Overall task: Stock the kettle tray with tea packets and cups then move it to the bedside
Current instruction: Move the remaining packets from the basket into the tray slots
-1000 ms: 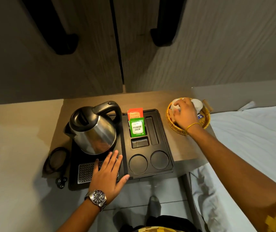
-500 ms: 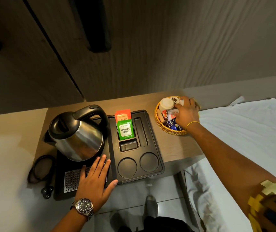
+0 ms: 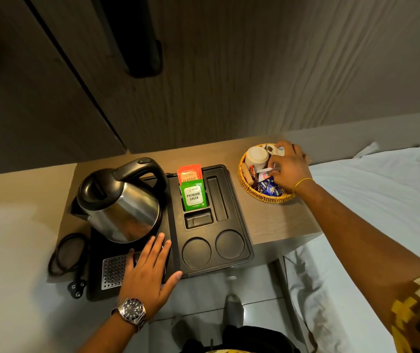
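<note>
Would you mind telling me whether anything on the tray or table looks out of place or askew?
One thing: the black tray overhangs the table's front edge, under the flat left hand. No spills or damage show.

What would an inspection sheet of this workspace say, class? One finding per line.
Surface: wooden bedside table, tray overhanging its front edge.
Job's things: kettle tray holds kettle, orange and green tea packets; both round cup wells empty. Cups in wicker basket.
Clutter: sachets in basket.
Grippers: left hand flat on tray; right hand in basket, fingers on a packet.
Cables: black cord coiled left of tray.
Surroundings: white bed, wardrobe doors.
</note>
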Tool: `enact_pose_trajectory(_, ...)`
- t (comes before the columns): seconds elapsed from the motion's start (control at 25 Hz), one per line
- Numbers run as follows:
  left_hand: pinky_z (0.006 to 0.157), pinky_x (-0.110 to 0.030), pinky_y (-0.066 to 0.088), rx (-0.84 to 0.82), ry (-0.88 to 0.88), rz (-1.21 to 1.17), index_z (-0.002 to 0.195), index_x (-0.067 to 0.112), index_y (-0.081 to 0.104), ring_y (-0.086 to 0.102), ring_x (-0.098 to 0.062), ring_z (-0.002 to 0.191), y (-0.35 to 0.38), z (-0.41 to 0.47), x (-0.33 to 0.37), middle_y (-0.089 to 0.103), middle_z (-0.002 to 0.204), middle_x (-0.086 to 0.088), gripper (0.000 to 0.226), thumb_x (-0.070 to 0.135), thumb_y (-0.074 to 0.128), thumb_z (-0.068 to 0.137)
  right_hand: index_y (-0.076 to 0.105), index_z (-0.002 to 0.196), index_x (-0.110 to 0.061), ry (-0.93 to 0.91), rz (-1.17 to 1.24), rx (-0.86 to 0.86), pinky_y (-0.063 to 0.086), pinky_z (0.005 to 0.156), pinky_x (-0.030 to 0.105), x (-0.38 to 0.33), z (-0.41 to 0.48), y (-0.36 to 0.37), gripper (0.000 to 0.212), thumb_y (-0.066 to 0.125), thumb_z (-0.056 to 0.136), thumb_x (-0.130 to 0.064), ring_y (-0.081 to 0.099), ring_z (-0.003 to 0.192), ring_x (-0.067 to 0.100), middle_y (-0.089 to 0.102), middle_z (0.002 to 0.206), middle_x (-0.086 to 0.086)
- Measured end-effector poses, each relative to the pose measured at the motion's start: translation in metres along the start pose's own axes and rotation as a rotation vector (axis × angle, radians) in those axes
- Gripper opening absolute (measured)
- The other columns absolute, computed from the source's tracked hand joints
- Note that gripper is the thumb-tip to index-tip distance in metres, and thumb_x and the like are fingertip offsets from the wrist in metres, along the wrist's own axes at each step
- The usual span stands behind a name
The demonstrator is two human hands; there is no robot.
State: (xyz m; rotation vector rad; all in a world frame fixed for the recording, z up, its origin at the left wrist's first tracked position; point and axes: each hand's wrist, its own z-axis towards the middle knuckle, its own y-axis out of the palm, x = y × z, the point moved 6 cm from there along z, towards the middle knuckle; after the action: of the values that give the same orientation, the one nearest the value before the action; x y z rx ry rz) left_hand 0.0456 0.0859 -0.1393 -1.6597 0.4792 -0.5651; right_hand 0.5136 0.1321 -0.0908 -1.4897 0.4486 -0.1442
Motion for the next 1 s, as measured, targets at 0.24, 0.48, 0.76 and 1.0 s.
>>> enact_pose_trajectory(0.24, 0.113, -0.067, 0.036, -0.002, -0.003, -0.016, 0.157, 0.018, 0.04, 0.029, -0.023, 0.154, -0.003, 0.001, 0.001, 0.029, 0.169, -0.004, 0.081, 0.071, 0.027, 0.097, 0.073, 0.08, -0.023, -0.003, 0.162, 0.063, 0.043, 0.084, 0.035, 0.005, 0.003, -0.037, 0.014, 0.085, 0.073, -0.028, 0.056, 0.112, 0.031, 0.066, 0.116, -0.001)
enact_pose_trajectory(0.48, 0.115, -0.066, 0.033, -0.01, -0.025, -0.032, 0.158, 0.021, 0.037, 0.025, -0.019, 0.156, -0.002, -0.001, -0.002, 0.027, 0.17, -0.001, 0.082, 0.074, 0.026, 0.097, 0.072, 0.081, -0.023, -0.033, 0.579, 0.122, 0.045, 0.061, 0.012, -0.063, -0.026, -0.056, 0.017, 0.083, 0.072, -0.033, 0.062, 0.073, -0.002, 0.07, 0.076, -0.012)
enact_pose_trajectory(0.76, 0.117, -0.065, 0.029, -0.018, -0.03, -0.052, 0.159, 0.023, 0.035, 0.023, -0.019, 0.157, -0.001, -0.001, -0.004, 0.024, 0.171, 0.0, 0.082, 0.075, 0.022, 0.097, 0.069, 0.076, -0.02, -0.249, 0.464, -0.326, 0.05, 0.063, 0.027, -0.185, -0.049, 0.019, 0.014, 0.08, 0.07, -0.013, 0.061, 0.07, 0.011, 0.07, 0.078, -0.001)
enact_pose_trajectory(1.0, 0.118, -0.067, 0.028, -0.028, -0.027, -0.052, 0.16, 0.024, 0.032, 0.018, -0.019, 0.158, 0.0, -0.002, -0.005, 0.022, 0.172, 0.0, 0.083, 0.075, 0.018, 0.097, 0.07, 0.086, -0.018, -0.235, 0.34, -0.436, 0.058, 0.077, 0.032, -0.209, -0.046, 0.054, 0.018, 0.081, 0.073, -0.011, 0.07, 0.091, 0.022, 0.074, 0.097, 0.003)
